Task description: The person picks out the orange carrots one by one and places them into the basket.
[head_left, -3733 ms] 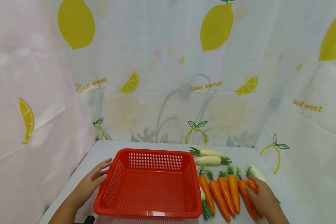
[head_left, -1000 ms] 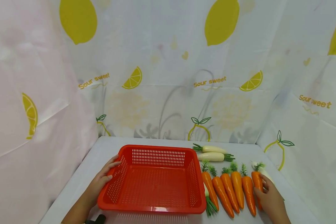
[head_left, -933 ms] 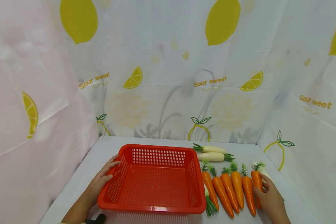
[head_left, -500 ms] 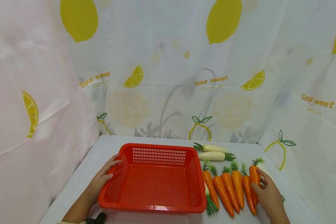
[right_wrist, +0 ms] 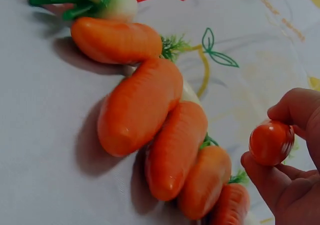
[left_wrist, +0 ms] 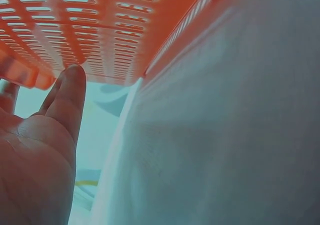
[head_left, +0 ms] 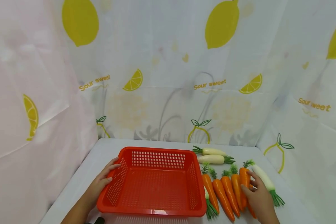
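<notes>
A red plastic basket (head_left: 149, 212) with slotted walls stands at the middle front of the white table. My left hand (head_left: 98, 185) holds its left rim; in the left wrist view a digit of that hand (left_wrist: 45, 150) presses the outer wall. At the right, my right hand (head_left: 259, 194) pinches an orange carrot (head_left: 245, 180) between thumb and fingers, its green top pointing away. In the right wrist view the held carrot (right_wrist: 270, 144) appears apart from the others. Several carrots (head_left: 224, 199) lie in a row between the basket and that hand, some partly covered.
Two white radishes (head_left: 211, 159) lie behind the row. Another radish (head_left: 263, 177) lies right of my right hand, and one with green stems (head_left: 211, 210) is partly hidden by the basket. Lemon-print cloth walls (head_left: 156, 102) surround the table. A dark object (head_left: 100, 220) shows at the bottom edge.
My right hand has moved left with the carrot from the row's right end, and it now overlaps the neighbouring carrots. The right radish is more uncovered. My left hand has stayed at the basket's rim.
</notes>
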{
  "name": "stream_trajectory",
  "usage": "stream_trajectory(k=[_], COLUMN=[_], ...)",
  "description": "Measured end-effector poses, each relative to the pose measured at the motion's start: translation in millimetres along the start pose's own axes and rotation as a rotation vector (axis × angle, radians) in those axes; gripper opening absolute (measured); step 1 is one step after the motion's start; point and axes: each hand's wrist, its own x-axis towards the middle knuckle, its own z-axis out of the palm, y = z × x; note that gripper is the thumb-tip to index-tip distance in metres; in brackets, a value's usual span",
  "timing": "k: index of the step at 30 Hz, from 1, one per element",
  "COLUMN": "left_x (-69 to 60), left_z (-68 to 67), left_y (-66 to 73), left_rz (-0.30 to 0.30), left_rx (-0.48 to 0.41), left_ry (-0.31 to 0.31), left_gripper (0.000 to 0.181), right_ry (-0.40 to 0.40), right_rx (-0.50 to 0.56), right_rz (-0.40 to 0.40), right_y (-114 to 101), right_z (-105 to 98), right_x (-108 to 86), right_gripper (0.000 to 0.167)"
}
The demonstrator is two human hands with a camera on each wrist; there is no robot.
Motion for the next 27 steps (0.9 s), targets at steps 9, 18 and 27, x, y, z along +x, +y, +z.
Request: stream_trajectory(k=[9,18,27], left_x=[-0.7,0.8,1.1], left_z=[0.3,-1.2,0.4], left_y=[-1.5,-5.2,-1.6], left_rz=[0.028,0.035,-0.008], left_rx=[-0.043,-0.026,-0.025], left_ry=[-0.024,-0.023,-0.013], left_gripper=[0.05,0.05,0.051], right_ry=[-0.085,-0.107,-0.102], right_rx=[0.061,0.126,0.203], right_rz=[-0.028,-0.051,-0.08], right_y=[-11.3,-25.5,-36.4], right_z=[19.2,36.2,41.7], right_x=[-3.5,-12.5,-22.1], right_gripper=[0.081,0.077,0.078])
